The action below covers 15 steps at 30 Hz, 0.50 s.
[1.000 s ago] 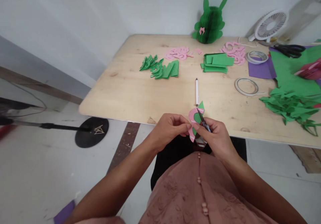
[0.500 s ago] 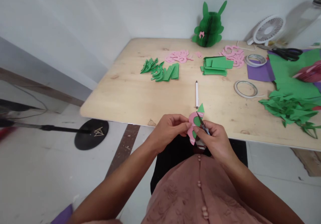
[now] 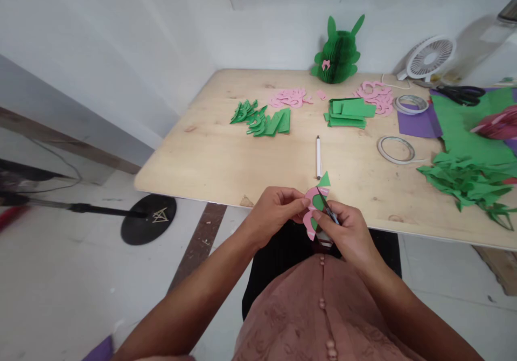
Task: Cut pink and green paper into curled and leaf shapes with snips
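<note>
My left hand (image 3: 272,210) pinches the left edge of a pink curved paper cutout (image 3: 309,222), near its middle. Green paper (image 3: 318,203) shows against the cutout's inner curves. In my right hand (image 3: 343,225) is a pair of scissors (image 3: 333,215), its dark blade pointing up and left over the paper. The right thumb presses on the cutout as well. Just beyond the blade tip lies a small green paper triangle (image 3: 325,179). Farther up the table is a white pen (image 3: 319,158). The fingers partly cover the scissors' handles.
On the wooden table (image 3: 194,156) stand a green honeycomb paper figure (image 3: 339,56) and a white fan (image 3: 430,58). Green strips (image 3: 349,113), pink cutouts (image 3: 288,98), tape rolls (image 3: 396,150), black-handled scissors (image 3: 462,94) and green scraps (image 3: 464,180) lie around. A black stand base (image 3: 148,219) is on the floor.
The whole view has shifted slightly, so the table and hands sit a little lower in the picture. Both hands keep their hold on the cutout and scissors, with hardly any movement.
</note>
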Tool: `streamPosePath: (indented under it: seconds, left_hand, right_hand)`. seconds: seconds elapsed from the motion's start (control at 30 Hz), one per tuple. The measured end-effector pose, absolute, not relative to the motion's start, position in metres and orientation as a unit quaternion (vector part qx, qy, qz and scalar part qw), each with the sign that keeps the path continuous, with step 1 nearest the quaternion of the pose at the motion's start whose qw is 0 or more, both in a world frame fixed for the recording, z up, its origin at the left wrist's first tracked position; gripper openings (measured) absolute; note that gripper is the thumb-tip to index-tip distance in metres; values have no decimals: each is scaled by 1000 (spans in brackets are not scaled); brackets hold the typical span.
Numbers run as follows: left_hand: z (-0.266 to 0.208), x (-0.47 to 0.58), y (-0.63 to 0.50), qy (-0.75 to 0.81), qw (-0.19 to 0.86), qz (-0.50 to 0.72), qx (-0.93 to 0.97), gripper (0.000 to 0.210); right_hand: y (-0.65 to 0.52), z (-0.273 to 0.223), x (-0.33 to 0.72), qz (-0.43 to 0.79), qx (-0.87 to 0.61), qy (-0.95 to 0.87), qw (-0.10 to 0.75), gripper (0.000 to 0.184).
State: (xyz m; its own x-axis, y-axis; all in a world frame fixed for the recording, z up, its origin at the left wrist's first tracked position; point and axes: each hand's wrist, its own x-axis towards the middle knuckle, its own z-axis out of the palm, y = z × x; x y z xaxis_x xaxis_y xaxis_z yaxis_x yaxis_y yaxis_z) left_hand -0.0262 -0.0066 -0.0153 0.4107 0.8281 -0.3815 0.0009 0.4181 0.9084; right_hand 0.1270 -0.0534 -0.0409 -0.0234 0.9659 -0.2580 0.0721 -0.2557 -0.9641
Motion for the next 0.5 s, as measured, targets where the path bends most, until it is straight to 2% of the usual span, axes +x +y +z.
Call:
streamPosePath:
  seconds: [0.5]
  left_hand:
    - [-17,-26,-5,426,735,300,433,23]
  right_hand:
    - [-53,-40,126,556,-555,-475,395,20]
